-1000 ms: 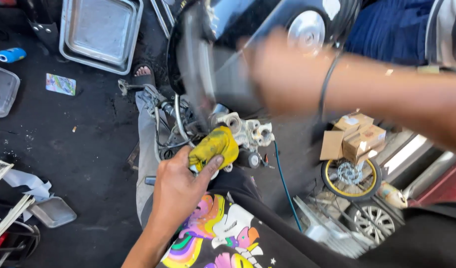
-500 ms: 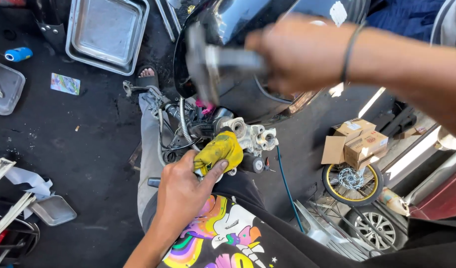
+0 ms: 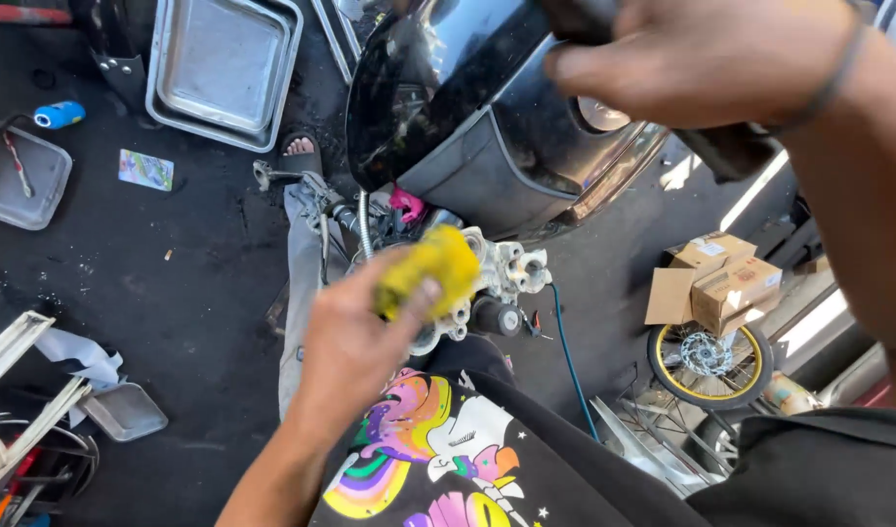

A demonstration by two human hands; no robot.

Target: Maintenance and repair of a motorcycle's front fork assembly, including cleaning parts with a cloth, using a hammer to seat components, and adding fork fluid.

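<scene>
My left hand (image 3: 355,346) grips a yellow cloth (image 3: 430,268) and presses it against a pale metal engine part (image 3: 511,273) at the middle of the view. Above it, a glossy black fuel tank (image 3: 468,88) is tilted up on its side. At the top right my right hand (image 3: 702,59) is blurred and close to the camera, over the tank. Its fingers are closed round a dark bar-shaped part (image 3: 731,151) whose ends stick out on both sides. A black band is on that wrist.
The dark ground holds a metal tray (image 3: 224,68), a clear plastic tub (image 3: 19,181), a blue cylinder (image 3: 58,115) and a small card (image 3: 145,169). Cardboard boxes (image 3: 721,283) and a yellow-rimmed wheel (image 3: 707,361) lie to the right. A sandalled foot (image 3: 300,146) shows near the tray.
My left hand has lifted slightly with the yellow cloth, which now covers more of the engine part. My right hand has moved up and right, and the tank looms larger.
</scene>
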